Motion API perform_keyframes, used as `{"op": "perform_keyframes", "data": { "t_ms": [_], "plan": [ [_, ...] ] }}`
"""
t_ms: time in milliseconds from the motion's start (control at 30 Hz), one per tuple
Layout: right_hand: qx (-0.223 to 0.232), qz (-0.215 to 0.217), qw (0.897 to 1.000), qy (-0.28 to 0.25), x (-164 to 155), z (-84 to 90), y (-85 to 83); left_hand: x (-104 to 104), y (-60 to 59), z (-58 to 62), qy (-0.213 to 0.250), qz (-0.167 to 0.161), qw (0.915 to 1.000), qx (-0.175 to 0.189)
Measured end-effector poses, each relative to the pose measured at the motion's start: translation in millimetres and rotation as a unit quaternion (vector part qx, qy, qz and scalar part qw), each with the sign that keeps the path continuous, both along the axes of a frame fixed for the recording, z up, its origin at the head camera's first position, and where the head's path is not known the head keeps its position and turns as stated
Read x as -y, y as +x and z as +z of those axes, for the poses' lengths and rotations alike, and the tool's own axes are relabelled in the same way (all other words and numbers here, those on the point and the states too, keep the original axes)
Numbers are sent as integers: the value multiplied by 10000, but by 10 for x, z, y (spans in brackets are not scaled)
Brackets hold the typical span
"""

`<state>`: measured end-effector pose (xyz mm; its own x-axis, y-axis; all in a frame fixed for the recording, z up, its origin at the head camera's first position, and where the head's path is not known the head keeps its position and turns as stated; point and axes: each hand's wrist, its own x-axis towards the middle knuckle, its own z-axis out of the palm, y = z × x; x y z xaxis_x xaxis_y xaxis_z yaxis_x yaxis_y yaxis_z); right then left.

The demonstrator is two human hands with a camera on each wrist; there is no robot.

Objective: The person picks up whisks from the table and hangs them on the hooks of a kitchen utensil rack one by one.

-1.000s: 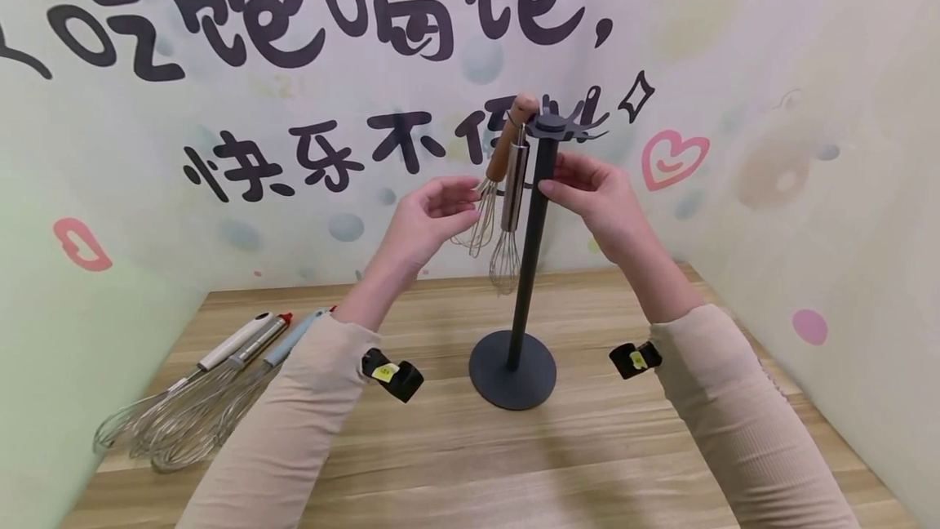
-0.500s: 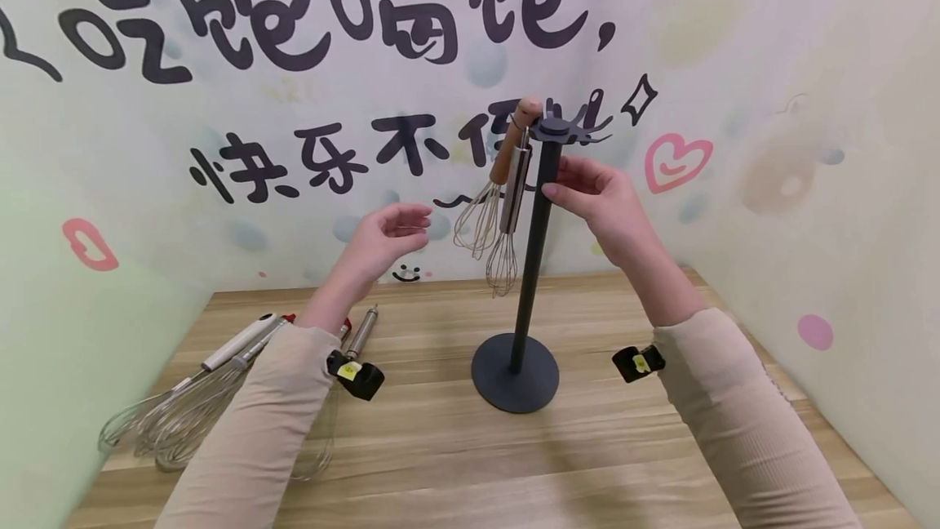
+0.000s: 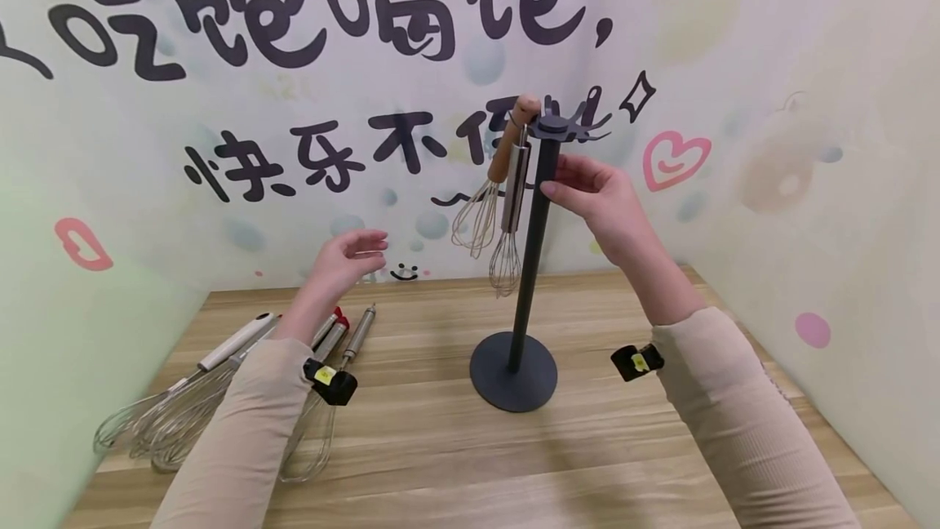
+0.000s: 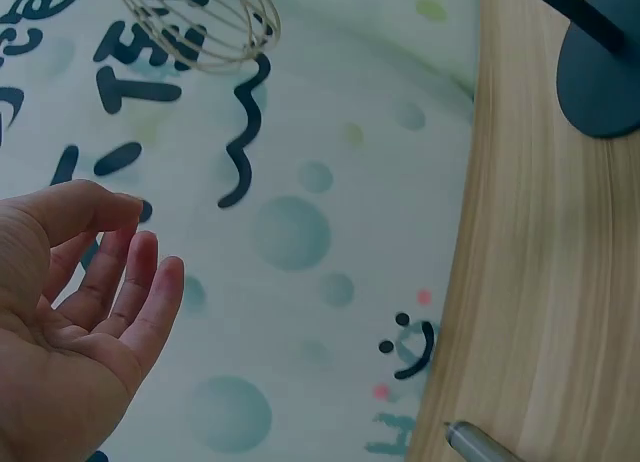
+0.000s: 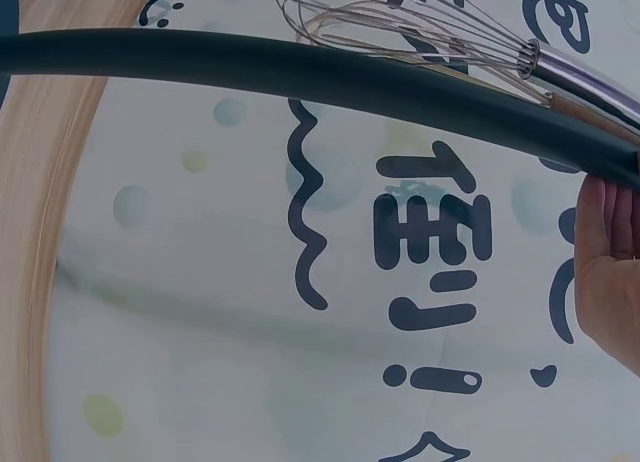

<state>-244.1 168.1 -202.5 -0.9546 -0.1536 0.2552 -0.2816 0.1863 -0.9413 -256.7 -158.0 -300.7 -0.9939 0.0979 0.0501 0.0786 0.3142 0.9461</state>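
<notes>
A dark grey utensil stand with a round base and several curved hooks stands upright on the table. From its left hooks hang a wooden-handled whisk and a steel-handled whisk, wires down. Just under the hooks, my right hand holds the pole between thumb and fingers; the right wrist view shows the fingers against it. My left hand is in the air left of the stand, fingers loosely bent and holding nothing. In the left wrist view, that hand is apart from the hanging wires.
Several whisks lie at the table's left, among them a white-handled whisk and a slim steel-handled whisk. My left sleeve covers part of them. Behind the wooden table rises a printed wall with black characters.
My left hand has moved away from the hanging whisks, left and down, uncovering more whisk handles on the table. The right hand stays on the pole.
</notes>
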Motion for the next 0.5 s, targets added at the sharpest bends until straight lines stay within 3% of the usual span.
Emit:
{"op": "perform_keyframes", "data": {
  "t_ms": [500],
  "plan": [
    [57,-7,9999,-97,-1,-4,-10,294,7,-510,-763,42,9963,384]
  ]
}}
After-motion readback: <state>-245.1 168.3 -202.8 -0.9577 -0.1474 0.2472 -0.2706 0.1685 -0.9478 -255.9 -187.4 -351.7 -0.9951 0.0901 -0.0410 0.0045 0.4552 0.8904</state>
